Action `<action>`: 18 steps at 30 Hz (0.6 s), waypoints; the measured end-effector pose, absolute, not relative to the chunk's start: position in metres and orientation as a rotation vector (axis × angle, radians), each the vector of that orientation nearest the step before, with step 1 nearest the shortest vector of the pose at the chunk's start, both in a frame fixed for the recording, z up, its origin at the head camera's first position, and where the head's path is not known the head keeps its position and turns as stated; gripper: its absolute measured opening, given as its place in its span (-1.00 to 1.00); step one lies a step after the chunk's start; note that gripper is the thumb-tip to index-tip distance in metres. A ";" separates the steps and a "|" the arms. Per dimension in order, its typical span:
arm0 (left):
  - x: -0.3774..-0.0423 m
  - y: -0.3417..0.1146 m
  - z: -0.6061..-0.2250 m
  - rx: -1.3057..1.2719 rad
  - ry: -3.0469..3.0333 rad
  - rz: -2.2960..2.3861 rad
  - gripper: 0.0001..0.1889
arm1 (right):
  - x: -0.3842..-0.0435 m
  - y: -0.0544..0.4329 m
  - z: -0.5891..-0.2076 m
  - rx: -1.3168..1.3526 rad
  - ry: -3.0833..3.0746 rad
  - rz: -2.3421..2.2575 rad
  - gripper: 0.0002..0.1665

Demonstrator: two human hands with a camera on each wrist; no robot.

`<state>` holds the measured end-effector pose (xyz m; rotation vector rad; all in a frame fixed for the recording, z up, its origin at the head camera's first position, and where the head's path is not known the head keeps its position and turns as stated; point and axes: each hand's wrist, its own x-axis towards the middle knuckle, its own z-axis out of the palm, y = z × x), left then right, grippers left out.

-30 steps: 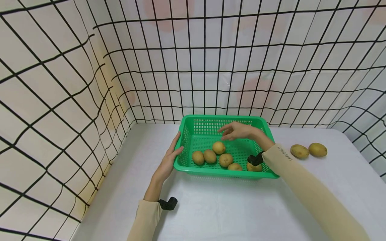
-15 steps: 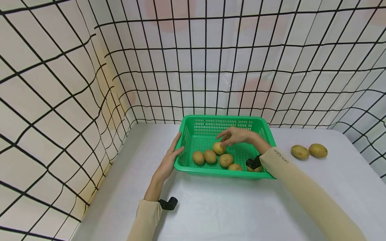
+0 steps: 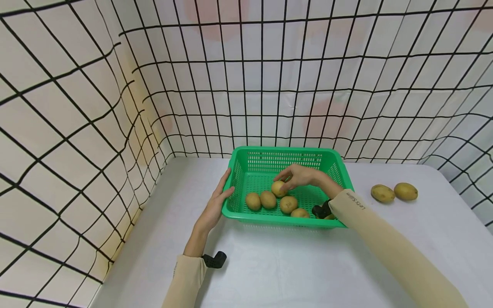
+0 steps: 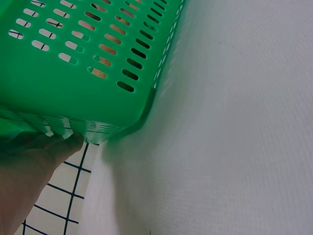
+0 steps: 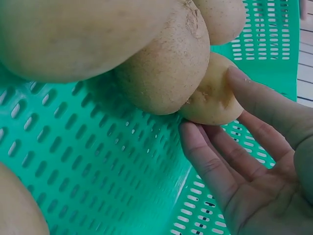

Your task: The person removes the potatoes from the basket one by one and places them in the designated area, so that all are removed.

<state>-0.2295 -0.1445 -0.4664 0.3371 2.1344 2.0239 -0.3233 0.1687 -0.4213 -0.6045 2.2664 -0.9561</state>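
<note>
A green plastic basket (image 3: 283,220) with slotted walls stands on the table with several potatoes inside. Reaching in from the right, my right hand (image 3: 302,176) pinches the rearmost potato (image 3: 278,188) between thumb and fingers. The right wrist view has the thumb on one side of this potato (image 5: 210,100) and the fingertips at the other. My left hand (image 3: 209,214) rests against the basket's left side with its fingers extended. From the left wrist, part of that hand (image 4: 29,166) shows beside the basket's outer wall (image 4: 58,88).
Other potatoes (image 3: 268,199) lie along the basket's front, one partly hidden by the right wrist's black camera (image 3: 321,210). Two potatoes (image 3: 382,193) lie on the white table (image 3: 269,265) right of the basket. Black netting (image 3: 262,92) rises behind and at both sides.
My right hand has come down and slightly left onto the rearmost potato, and its thumb and fingers have closed around it. The left hand and the basket have stayed in place.
</note>
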 end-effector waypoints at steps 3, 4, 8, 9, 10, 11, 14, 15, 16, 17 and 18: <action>-0.229 -0.145 -0.466 0.348 2.133 2.026 -0.34 | -0.324 0.168 -0.422 -0.596 2.267 -0.960 -0.38; -0.229 -0.145 -0.465 0.351 2.133 2.026 -0.34 | -0.323 0.168 -0.422 -0.596 2.268 -0.958 -0.38; -0.229 -0.144 -0.465 0.345 2.138 2.020 -0.34 | -0.323 0.167 -0.421 -0.582 2.276 -0.957 -0.38; -0.229 -0.144 -0.465 0.347 2.140 2.019 -0.34 | -0.323 0.166 -0.420 -0.580 2.278 -0.956 -0.38; -0.229 -0.144 -0.465 0.348 2.141 2.019 -0.34 | -0.323 0.166 -0.420 -0.579 2.278 -0.959 -0.38; -0.229 -0.144 -0.465 0.349 2.142 2.020 -0.34 | -0.322 0.166 -0.420 -0.580 2.277 -0.962 -0.38; -0.229 -0.144 -0.466 0.344 2.142 2.019 -0.35 | -0.322 0.166 -0.420 -0.598 2.273 -0.968 -0.38; -0.229 -0.145 -0.466 0.341 2.141 2.019 -0.35 | -0.323 0.167 -0.421 -0.606 2.271 -0.970 -0.38; -0.229 -0.144 -0.466 0.337 2.141 2.018 -0.35 | -0.323 0.167 -0.421 -0.615 2.271 -0.971 -0.39; -0.230 -0.144 -0.466 0.334 2.141 2.018 -0.35 | -0.323 0.167 -0.421 -0.621 2.272 -0.973 -0.39; -0.230 -0.144 -0.467 0.338 2.140 2.019 -0.35 | -0.323 0.167 -0.422 -0.626 2.273 -0.974 -0.39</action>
